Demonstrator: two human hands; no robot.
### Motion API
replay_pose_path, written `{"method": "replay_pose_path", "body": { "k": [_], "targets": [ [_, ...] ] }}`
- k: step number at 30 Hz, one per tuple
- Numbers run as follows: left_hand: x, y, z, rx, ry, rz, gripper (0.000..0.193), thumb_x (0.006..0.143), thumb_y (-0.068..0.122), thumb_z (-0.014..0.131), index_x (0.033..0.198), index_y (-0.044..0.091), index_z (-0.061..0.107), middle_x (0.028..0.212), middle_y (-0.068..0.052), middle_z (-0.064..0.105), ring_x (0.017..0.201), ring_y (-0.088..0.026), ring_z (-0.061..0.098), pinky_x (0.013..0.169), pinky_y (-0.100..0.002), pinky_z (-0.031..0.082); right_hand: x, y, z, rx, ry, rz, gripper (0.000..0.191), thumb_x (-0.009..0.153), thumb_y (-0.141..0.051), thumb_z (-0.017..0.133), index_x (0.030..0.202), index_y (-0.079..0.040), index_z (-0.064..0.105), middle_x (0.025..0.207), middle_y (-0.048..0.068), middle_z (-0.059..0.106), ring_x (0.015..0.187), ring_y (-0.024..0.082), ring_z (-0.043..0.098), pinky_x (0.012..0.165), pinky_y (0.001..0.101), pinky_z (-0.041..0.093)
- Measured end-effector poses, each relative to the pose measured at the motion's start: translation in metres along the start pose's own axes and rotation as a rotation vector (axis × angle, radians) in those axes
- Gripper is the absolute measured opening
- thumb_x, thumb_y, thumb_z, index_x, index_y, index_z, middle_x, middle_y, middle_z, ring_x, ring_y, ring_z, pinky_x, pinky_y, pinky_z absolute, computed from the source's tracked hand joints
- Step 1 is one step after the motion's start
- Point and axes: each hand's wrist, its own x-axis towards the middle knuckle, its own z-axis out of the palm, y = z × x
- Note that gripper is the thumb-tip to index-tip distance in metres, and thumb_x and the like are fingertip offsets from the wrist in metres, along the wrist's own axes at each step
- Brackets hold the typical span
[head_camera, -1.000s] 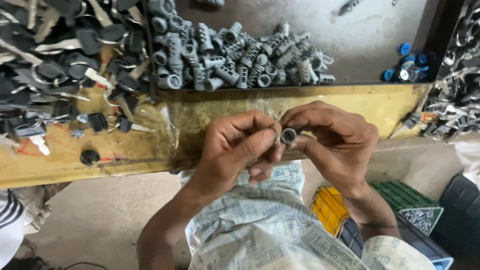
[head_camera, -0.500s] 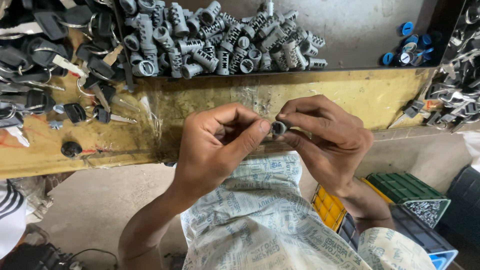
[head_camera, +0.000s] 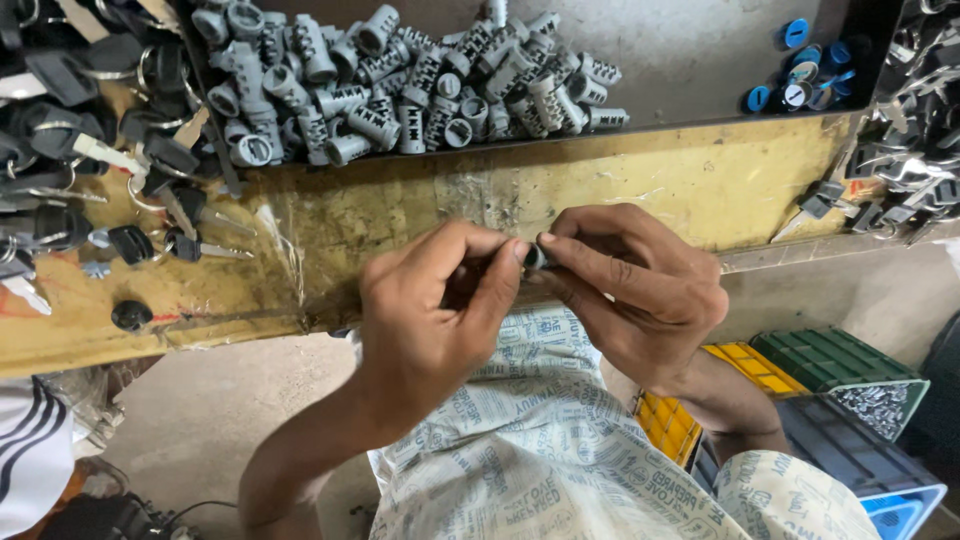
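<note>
My left hand (head_camera: 430, 320) and my right hand (head_camera: 640, 290) meet in front of the yellow workbench (head_camera: 600, 190). Between their fingertips they pinch one small grey metal lock cylinder (head_camera: 535, 257), mostly hidden by the fingers. Both hands are closed around it, thumbs and forefingers touching over the part. A heap of grey lock cylinders (head_camera: 400, 80) lies in a dark tray at the back of the bench, well above the hands.
Black-headed keys (head_camera: 130, 190) are spread over the bench's left side. Small blue caps (head_camera: 800, 70) sit at the back right, shiny metal parts (head_camera: 910, 170) at the far right. Yellow (head_camera: 740, 380), green (head_camera: 830, 360) and blue (head_camera: 880, 480) bins stand on the floor lower right.
The view has shifted slightly. My fingers have closed tighter over the cylinder, which showed its round end before and is now nearly covered.
</note>
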Motion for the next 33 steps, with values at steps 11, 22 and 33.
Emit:
{"method": "replay_pose_path", "body": {
  "k": [11, 22, 33],
  "targets": [
    [-0.007, -0.027, 0.050, -0.056, 0.254, 0.357, 0.015, 0.105, 0.017, 0.068, 0.107, 0.002, 0.064, 0.094, -0.016, 0.071, 0.087, -0.020, 0.072, 0.071, -0.030, 0.062, -0.031, 0.024, 0.013, -0.277, 0.239, -0.335, 0.030, 0.091, 0.004, 0.082, 0.116, 0.008, 0.065, 0.104, 0.022, 0.069, 0.087, 0.026, 0.073, 0.069, 0.0332, 0.063],
    [-0.002, -0.042, 0.045, -0.383, 0.244, 0.026, 0.007, 0.104, -0.004, 0.067, 0.104, 0.002, 0.070, 0.091, -0.011, 0.076, 0.086, -0.015, 0.078, 0.075, -0.026, 0.063, 0.055, 0.083, -0.114, -0.803, 0.155, -0.159, 0.020, 0.096, 0.014, 0.070, 0.112, 0.004, 0.074, 0.093, 0.012, 0.073, 0.079, 0.021, 0.073, 0.070, 0.0298, 0.054],
    [0.001, -0.042, 0.045, -0.332, 0.292, 0.010, 0.001, 0.103, 0.001, 0.070, 0.103, 0.000, 0.070, 0.092, -0.010, 0.078, 0.085, -0.013, 0.079, 0.073, -0.027, 0.062, 0.060, 0.082, -0.095, -0.813, 0.118, -0.217, 0.025, 0.093, 0.012, 0.073, 0.117, 0.006, 0.072, 0.114, 0.016, 0.070, 0.104, 0.029, 0.066, 0.087, 0.0384, 0.055]
  ]
}}
